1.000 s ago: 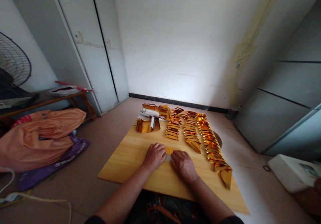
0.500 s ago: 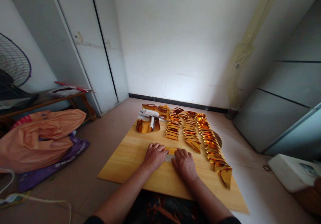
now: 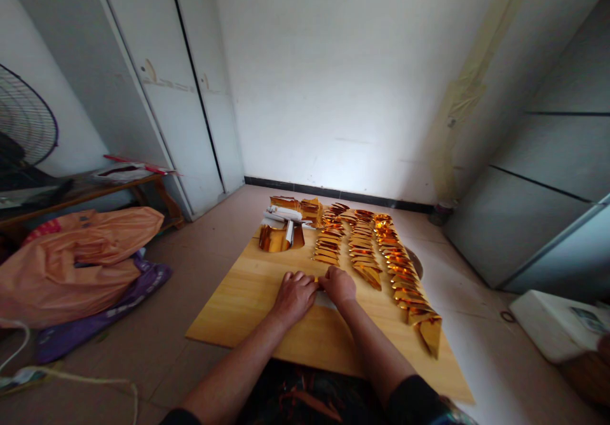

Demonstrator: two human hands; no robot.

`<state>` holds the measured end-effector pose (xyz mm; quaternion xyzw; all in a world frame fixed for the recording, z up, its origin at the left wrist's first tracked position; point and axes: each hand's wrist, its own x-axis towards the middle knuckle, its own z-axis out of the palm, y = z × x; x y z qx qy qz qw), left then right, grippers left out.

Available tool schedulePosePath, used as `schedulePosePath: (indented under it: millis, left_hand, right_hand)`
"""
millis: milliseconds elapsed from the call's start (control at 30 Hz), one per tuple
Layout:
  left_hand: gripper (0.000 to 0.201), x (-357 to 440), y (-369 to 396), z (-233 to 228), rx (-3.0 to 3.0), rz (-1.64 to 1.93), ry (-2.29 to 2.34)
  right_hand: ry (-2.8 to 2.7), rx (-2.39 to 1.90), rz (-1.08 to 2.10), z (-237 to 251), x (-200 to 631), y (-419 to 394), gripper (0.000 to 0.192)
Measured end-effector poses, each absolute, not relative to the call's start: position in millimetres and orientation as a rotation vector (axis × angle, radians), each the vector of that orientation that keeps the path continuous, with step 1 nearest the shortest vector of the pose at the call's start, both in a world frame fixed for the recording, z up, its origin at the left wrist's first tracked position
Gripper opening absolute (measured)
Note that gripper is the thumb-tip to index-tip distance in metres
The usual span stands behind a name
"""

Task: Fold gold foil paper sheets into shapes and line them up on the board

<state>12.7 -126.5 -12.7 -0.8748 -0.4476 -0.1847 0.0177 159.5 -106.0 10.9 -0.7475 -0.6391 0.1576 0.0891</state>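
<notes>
Gold foil sheet lies flat on the wooden board, almost wholly covered by both hands; only a thin gold sliver shows between them, plus a pale edge near the right wrist. Left hand palm down, fingers curled, pressing the sheet's left part. Right hand fisted on the sheet's far right edge, knuckles touching the left fingers; whether it pinches a flap cannot be told. Judgement: for a clean crease, keep the left hand as anchor and run the pressure outward along the fold line. Beyond the hands: three rows of folded gold pieces running away; further, a curled foil stack.
</notes>
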Motion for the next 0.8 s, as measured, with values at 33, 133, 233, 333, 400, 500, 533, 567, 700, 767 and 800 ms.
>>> schedulePosePath:
  millis: [33, 133, 233, 333, 400, 500, 533, 567, 700, 767, 800]
  left_hand:
    - [0.018, 12.9, -126.5, -12.6, -2.718, -0.577, -1.397]
    - [0.016, 13.5, -126.4, -12.7, -2.716, -0.575, -1.415]
    - [0.016, 13.5, -125.9, -13.3, -2.716, -0.566, -1.413]
    - [0.018, 13.1, -125.5, -14.0, -2.709, -0.573, -1.400]
    - [0.017, 12.9, -125.6, -13.9, -2.700, -0.579, -1.395]
    - [0.015, 13.2, -126.0, -13.1, -2.686, -0.583, -1.394]
    - [0.015, 13.3, -126.1, -12.8, -2.684, -0.586, -1.393]
    - [0.015, 13.4, -126.2, -12.6, -2.682, -0.588, -1.393]
    - [0.014, 13.6, -126.3, -12.3, -2.679, -0.598, -1.391]
    - [0.014, 13.4, -126.6, -12.5, -2.678, -0.605, -1.393]
    - [0.015, 13.2, -126.7, -12.7, -2.679, -0.608, -1.395]
  right_hand:
    - [-1.887, -2.234, 0.498, 13.0, 158.8, -103.8, 0.023]
    - [-1.867, -2.268, 0.494, 16.2, 156.4, -99.4, 0.035]
    - [-1.873, -2.292, 0.458, 14.6, 154.6, -96.4, 0.039]
    - [-1.886, -2.297, 0.473, 13.0, 155.7, -94.3, 0.038]
    - [-1.882, -2.300, 0.498, 13.2, 158.4, -94.1, 0.037]
    - [-1.848, -2.320, 0.537, 15.1, 164.6, -95.3, 0.034]
    - [-1.834, -2.330, 0.548, 15.9, 167.2, -96.0, 0.033]
    - [-1.823, -2.337, 0.555, 16.7, 169.8, -96.8, 0.032]
    - [-1.792, -2.348, 0.596, 20.2, 181.6, -101.8, 0.029]
    - [-1.769, -2.352, 0.608, 21.3, 187.7, -104.8, 0.028]
    - [-1.757, -2.354, 0.601, 21.3, 190.8, -106.3, 0.028]
